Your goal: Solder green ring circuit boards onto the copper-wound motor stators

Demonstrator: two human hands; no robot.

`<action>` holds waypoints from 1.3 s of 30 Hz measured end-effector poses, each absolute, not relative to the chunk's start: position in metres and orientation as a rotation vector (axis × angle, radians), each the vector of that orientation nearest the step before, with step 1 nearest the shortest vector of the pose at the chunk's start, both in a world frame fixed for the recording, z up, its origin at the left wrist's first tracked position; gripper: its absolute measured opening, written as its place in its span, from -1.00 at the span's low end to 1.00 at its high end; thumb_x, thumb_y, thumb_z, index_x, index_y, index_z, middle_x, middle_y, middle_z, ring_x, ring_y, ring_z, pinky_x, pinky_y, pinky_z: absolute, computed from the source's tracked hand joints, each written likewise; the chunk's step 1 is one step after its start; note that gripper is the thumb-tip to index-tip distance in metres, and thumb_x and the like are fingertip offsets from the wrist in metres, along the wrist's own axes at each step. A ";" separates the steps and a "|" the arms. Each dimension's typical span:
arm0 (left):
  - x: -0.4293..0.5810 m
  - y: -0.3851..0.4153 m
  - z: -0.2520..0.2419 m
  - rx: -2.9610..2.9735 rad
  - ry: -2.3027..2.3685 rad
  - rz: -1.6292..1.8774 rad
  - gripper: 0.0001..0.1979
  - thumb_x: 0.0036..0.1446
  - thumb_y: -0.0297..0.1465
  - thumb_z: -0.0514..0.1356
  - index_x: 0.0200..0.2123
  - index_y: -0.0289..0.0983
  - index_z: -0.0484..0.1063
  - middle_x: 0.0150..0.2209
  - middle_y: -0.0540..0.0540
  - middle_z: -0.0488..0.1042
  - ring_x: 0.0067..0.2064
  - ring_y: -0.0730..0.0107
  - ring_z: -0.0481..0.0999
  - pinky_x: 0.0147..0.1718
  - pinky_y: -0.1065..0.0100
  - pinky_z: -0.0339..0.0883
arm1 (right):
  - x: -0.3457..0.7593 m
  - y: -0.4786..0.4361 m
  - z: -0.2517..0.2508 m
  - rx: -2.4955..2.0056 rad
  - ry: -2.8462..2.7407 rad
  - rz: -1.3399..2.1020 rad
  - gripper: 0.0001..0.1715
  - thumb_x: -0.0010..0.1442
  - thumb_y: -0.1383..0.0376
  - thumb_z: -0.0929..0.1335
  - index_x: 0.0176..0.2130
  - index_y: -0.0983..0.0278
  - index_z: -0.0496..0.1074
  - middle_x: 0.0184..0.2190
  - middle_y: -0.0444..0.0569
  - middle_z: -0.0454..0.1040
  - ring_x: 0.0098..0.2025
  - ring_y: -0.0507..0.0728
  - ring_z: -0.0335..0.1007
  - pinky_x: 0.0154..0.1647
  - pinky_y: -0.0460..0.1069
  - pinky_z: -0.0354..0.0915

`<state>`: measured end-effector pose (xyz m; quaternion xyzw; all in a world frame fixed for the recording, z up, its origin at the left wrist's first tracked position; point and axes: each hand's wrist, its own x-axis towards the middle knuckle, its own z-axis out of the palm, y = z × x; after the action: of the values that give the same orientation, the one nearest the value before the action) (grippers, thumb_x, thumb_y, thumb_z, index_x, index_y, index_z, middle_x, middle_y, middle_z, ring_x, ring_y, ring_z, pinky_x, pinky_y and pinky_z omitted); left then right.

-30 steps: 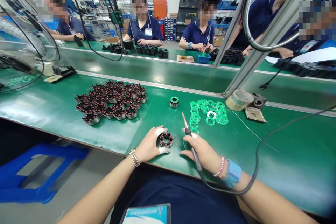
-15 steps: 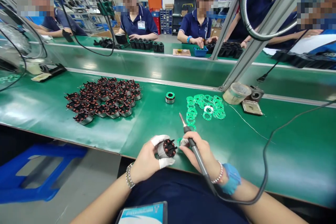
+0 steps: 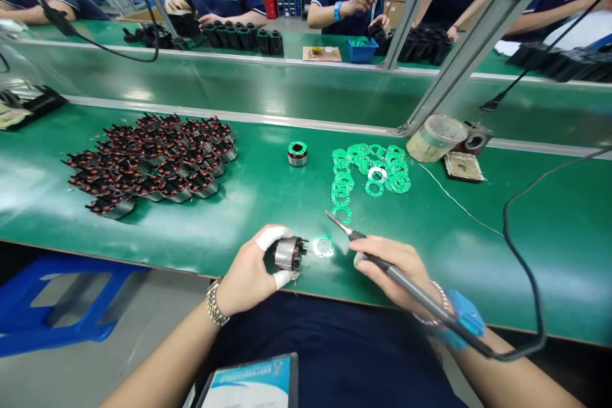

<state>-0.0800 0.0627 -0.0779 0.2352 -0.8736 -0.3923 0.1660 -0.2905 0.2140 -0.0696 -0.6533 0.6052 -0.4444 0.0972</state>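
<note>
Currently, the left hand (image 3: 246, 274) holds a small wound motor stator (image 3: 289, 253) just over the counter's front edge, its fingers clamped around the metal body, with white finger cots (image 3: 271, 238) on two of them and the dark winding end turned to the right. The right hand (image 3: 394, 268) has its fingers closed together around the grey handle of a soldering iron (image 3: 406, 278), whose bare tip (image 3: 335, 220) points forward and away, apart from the stator. Flat on the counter (image 3: 540, 280), just beside the stator, lies a green-and-white ring (image 3: 323, 247), touching neither hand. The step in hand looks like stator and ring brought close with the iron held ready; reaching the winding calls for the tip to cross a short, open gap. Farther off lie a loose heap of stators (image 3: 157, 159), one lone stator (image 3: 297, 153) and a scatter of green rings (image 3: 370, 169). The iron's cord (image 3: 519, 248) trails off to the right, where the counter offers the widest open room.
</note>
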 end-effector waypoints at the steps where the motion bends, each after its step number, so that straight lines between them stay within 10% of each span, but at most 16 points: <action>1: -0.081 0.061 -0.079 0.661 -2.482 -1.119 -0.55 -0.10 -0.46 0.25 -0.10 -0.24 0.21 -0.13 -0.11 0.32 -0.16 0.32 0.43 -0.13 0.29 0.33 | -0.293 0.216 -0.070 -1.930 1.809 -1.312 -0.76 0.12 0.36 0.32 -0.15 0.25 0.39 -0.38 -0.07 0.51 -0.40 0.03 0.39 -0.37 -0.10 0.31; 39: -0.084 0.059 -0.090 0.641 -2.423 -1.145 -0.56 -0.10 -0.45 0.25 -0.12 -0.22 0.19 -0.10 -0.15 0.30 -0.12 0.26 0.41 -0.08 0.18 0.31 | -0.292 0.213 -0.073 -1.719 1.788 -1.104 -0.84 0.11 0.34 0.30 -0.29 0.23 0.47 -0.51 -0.09 0.45 -0.48 0.02 0.35 -0.47 -0.10 0.28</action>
<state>-0.0837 0.0589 -0.0895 0.2283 -0.8631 -0.4076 0.1918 -0.2916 0.2129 -0.0734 -0.6188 0.6437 -0.3973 0.2119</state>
